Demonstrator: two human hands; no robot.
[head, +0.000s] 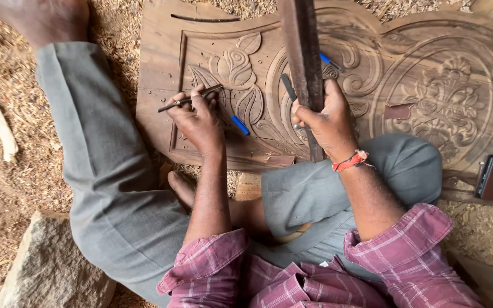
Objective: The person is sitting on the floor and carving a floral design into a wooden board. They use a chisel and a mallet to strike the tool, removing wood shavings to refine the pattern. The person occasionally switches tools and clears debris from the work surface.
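Sawdust-strewn ground carries a carved wooden panel (429, 85), where the left hand (201, 120) pinches a thin chisel (189, 100) over a leaf relief, the right hand (329, 120) at three o'clock grips a wooden mallet (302, 57), a blue-handled tool (239, 125) between them.

Soft even daylight, sharp focus

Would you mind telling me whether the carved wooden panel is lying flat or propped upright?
Lying flat: the carved panel rests face-up on the sawdust-covered ground, and blue pens lie on it without sliding.
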